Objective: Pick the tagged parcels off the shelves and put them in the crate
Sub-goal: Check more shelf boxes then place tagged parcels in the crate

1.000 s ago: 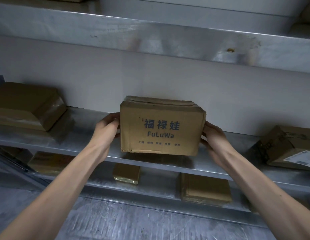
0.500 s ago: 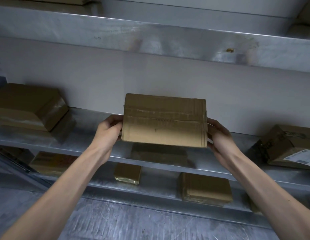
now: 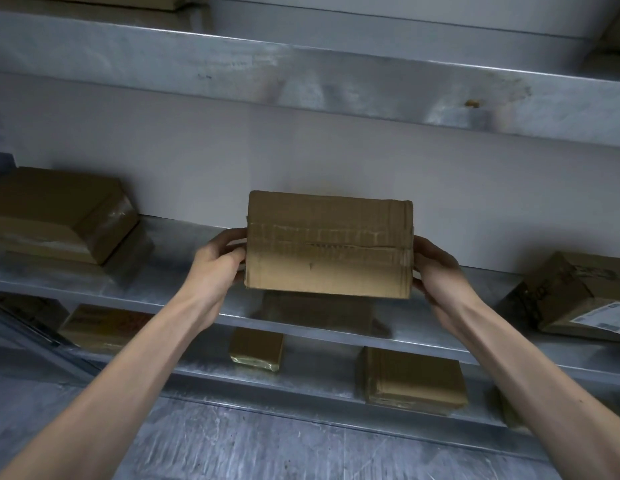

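A brown cardboard parcel (image 3: pixel 328 244) is held just above the middle metal shelf (image 3: pixel 184 271), tipped so a plain taped face with a centre seam looks at me. My left hand (image 3: pixel 217 261) grips its left end and my right hand (image 3: pixel 436 271) grips its right end, fingers curled round the edges. No tag shows on the face toward me. The crate is not in view.
On the same shelf a taped box (image 3: pixel 59 213) lies at the left and a box with a white label (image 3: pixel 582 296) at the right. The lower shelf holds several smaller parcels, among them a small one (image 3: pixel 256 348) and a flat box (image 3: pixel 412 379). Another shelf (image 3: pixel 301 74) overhangs above.
The parcel stood on the shelf with its printed face toward me; both hands lifted it and rolled it, so the taped face now shows.
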`<state>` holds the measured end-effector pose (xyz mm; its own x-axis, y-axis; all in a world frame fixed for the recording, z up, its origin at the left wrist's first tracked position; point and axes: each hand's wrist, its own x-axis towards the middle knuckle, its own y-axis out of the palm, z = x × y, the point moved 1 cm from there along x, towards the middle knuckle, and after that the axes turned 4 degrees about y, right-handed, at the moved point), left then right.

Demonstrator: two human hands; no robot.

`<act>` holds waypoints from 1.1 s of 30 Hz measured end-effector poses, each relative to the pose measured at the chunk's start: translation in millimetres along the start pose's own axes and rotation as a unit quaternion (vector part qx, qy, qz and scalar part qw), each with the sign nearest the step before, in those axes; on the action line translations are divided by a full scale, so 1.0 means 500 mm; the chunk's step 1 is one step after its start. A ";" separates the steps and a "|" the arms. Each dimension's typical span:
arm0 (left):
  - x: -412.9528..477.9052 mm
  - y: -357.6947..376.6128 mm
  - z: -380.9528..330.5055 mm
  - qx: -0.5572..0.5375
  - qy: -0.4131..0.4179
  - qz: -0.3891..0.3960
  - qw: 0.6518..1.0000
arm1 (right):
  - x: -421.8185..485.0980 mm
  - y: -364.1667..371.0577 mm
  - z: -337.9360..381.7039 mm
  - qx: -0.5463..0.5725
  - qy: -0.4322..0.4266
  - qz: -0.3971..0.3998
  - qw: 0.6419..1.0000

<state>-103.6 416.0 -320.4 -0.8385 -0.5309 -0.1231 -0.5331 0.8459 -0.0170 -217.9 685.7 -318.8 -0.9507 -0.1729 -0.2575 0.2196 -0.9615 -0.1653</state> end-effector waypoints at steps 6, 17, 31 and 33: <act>0.011 -0.007 -0.006 -0.030 -0.005 0.000 1.000 | 0.004 -0.002 0.012 0.046 0.007 -0.004 0.999; 0.025 -0.015 0.001 -0.032 -0.018 -0.008 0.999 | 0.011 0.008 0.011 0.069 -0.005 -0.027 0.997; 0.010 -0.019 0.018 0.006 -0.001 0.020 1.000 | -0.004 0.017 -0.006 0.041 -0.035 -0.009 0.999; 0.009 -0.018 0.017 0.009 0.004 0.019 1.000 | -0.005 0.017 -0.006 0.039 -0.037 -0.009 0.999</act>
<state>-101.7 406.6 -329.0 -0.8593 -0.4981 -0.1160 -0.4982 0.8665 -0.0307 -213.1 678.5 -322.2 -0.9684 -0.1687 -0.1839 0.1880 -0.9777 -0.0931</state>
